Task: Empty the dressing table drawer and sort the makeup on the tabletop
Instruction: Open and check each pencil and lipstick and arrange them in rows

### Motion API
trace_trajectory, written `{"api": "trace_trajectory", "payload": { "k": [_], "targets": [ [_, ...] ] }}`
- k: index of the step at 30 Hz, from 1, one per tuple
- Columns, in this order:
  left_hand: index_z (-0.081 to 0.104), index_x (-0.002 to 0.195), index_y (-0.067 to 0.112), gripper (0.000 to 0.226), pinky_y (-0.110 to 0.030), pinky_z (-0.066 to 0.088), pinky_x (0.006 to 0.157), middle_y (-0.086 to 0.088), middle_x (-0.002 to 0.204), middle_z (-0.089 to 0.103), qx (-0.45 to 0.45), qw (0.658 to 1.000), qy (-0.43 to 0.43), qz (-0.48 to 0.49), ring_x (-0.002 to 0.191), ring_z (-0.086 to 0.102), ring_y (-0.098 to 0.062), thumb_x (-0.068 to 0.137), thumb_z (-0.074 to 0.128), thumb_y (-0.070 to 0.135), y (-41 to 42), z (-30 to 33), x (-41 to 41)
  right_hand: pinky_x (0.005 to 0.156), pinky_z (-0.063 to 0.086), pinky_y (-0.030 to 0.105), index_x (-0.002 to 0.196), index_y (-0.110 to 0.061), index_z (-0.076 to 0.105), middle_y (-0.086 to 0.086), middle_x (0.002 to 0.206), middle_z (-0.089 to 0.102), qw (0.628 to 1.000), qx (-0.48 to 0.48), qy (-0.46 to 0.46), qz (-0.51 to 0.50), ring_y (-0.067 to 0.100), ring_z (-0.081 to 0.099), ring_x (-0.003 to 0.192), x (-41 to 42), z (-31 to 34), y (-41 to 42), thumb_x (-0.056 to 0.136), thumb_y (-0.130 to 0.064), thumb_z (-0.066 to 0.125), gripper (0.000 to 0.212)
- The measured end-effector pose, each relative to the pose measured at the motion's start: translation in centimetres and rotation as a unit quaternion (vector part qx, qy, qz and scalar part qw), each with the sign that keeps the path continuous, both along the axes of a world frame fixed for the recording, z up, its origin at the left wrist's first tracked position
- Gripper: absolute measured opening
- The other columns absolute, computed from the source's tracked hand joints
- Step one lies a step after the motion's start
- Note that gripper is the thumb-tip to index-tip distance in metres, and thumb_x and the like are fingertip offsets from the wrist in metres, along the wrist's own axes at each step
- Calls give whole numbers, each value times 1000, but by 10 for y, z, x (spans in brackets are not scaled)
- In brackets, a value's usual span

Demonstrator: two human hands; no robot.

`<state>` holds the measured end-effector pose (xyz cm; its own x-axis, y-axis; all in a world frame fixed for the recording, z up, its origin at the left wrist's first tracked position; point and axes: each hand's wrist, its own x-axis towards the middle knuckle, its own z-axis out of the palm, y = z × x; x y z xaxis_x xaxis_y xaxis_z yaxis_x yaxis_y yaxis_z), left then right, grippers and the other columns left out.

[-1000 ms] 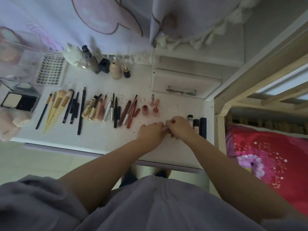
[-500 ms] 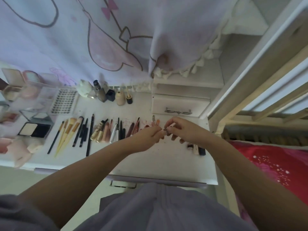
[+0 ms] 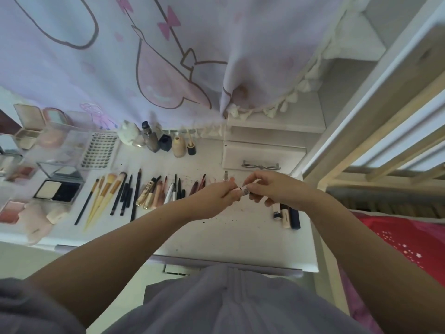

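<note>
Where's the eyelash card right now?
The eyelash card lies at the tabletop's back left, behind the makeup brushes and left of the white figurine.

You see a soft cloth curtain (image 3: 168, 68) above a smooth white table (image 3: 240, 237). The drawer handle (image 3: 261, 165) looks like shiny metal. The brushes (image 3: 106, 189) have pale wood-like handles. The bed rails (image 3: 385, 145) look wooden.

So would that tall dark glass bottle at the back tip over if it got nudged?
Probably: the tall dark glass bottle stands upright, narrow for its height, so a push near its cap could topple it. It looks glass, so likely heavy and breakable. The black cube cap close beside it might get knocked too.
</note>
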<state>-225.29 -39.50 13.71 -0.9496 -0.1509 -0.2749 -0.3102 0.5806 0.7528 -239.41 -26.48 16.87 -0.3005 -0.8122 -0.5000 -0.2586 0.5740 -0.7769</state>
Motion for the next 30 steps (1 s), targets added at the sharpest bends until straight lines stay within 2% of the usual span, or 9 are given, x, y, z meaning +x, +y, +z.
{"api": "trace_trajectory", "payload": {
  "k": [2, 5, 9, 12, 14, 17, 22, 26, 30],
  "targets": [
    [55, 100, 12, 33, -21, 36, 59, 8, 73, 48, -1, 1000, 4, 5, 63, 45, -5, 99, 34, 37, -1, 0, 0, 64, 48, 23, 102, -25, 60, -6, 85, 69, 999, -4, -36, -4, 5, 62, 72, -2, 4, 1, 91, -36, 58, 16],
    [52, 91, 21, 24, -21, 35, 57, 7, 71, 49, -11, 1000, 9, 1, 61, 44, -7, 98, 37, 38, -2, -1, 1, 55, 45, 20, 97, -15, 61, -1, 74, 68, 998, 23, -50, -15, 8, 56, 57, -2, 7, 0, 93, -47, 49, 35],
    [52, 91, 21, 22, -21, 35, 57, 7, 70, 49, 0, 1000, 15, 10, 59, 44, -6, 98, 38, 38, -4, -2, 1, 59, 46, 20, 98, -16, 61, -5, 77, 68, 999, 2, -33, -7, 5, 58, 64, -4, 5, 1, 95, -31, 54, 17],
    [48, 84, 31, 18, -18, 35, 55, 10, 67, 46, 4, 1000, 20, 10, 54, 41, -2, 97, 39, 38, -5, -1, 1, 60, 47, 21, 99, -20, 63, -5, 80, 70, 998, 1, -53, -16, 5, 60, 65, -5, 4, 2, 91, -39, 56, 22],
    [50, 87, 27, 19, -18, 35, 54, 8, 67, 47, 7, 1000, 17, 12, 54, 40, -4, 97, 40, 38, -4, -1, 2, 57, 46, 20, 92, -17, 64, -5, 74, 68, 999, 1, -43, -14, 6, 57, 60, -5, 2, 1, 92, -41, 54, 26],
    [51, 87, 24, 21, -18, 36, 53, 7, 67, 46, 7, 1000, 17, 17, 54, 40, -6, 98, 40, 38, -5, -2, 2, 60, 48, 17, 96, -23, 64, -9, 77, 69, 999, -20, -40, -13, 2, 62, 66, -7, 0, 1, 90, -31, 61, 10],
    [55, 102, 14, 28, -11, 36, 48, 7, 68, 47, 2, 1000, 24, 20, 52, 40, -3, 96, 42, 38, -6, -4, 4, 64, 47, 23, 95, -20, 63, -7, 77, 71, 999, 11, -25, -18, 6, 61, 66, -4, -1, -1, 91, -46, 52, 28],
    [55, 105, 15, 28, -15, 35, 54, 6, 69, 48, 7, 1000, 21, 15, 52, 40, 0, 97, 41, 38, -7, -6, 6, 68, 48, 24, 98, -29, 61, -9, 86, 70, 1000, -5, -29, -1, 3, 62, 74, -4, -1, 1, 90, -34, 60, 10],
    [55, 110, 19, 29, -17, 36, 57, 4, 74, 53, -7, 1000, 23, 9, 60, 46, -5, 97, 40, 41, -7, -7, 8, 63, 46, 22, 94, -21, 63, -7, 80, 71, 1000, 8, -24, -10, 3, 59, 65, 2, 2, 0, 89, -50, 53, 31]
  ]
}}
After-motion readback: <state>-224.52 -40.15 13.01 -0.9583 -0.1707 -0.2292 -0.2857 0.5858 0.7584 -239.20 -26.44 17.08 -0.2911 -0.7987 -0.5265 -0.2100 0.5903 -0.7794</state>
